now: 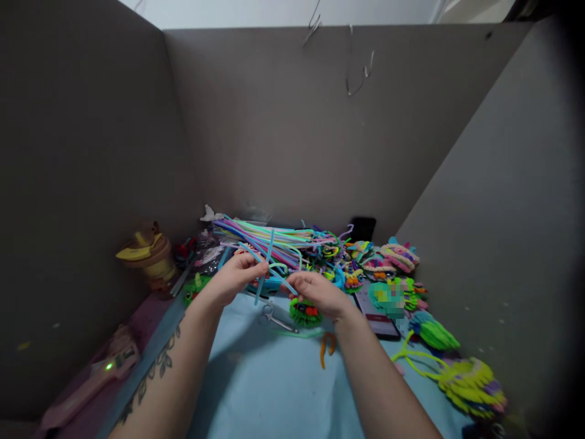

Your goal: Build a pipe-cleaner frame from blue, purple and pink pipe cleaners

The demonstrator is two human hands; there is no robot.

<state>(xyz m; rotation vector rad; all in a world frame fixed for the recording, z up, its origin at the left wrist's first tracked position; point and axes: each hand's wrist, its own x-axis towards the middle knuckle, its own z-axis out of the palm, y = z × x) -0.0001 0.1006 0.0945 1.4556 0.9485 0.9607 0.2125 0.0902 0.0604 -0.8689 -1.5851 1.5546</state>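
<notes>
Mid-frame, the left hand (238, 277) pinches crossed blue stems (270, 242), apparently to steady their crossing. The right hand (319, 294), fingers curled, meets one stem's lower end; whether it grips cannot be told. Scissors (280, 320) lie below, seemingly for easy reach.

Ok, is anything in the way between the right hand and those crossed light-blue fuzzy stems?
Nothing visible is: the right hand is at one end of the light-blue stems, and the left hand pinches them near their crossing. The scissors lie on the blue surface, not between.
</notes>
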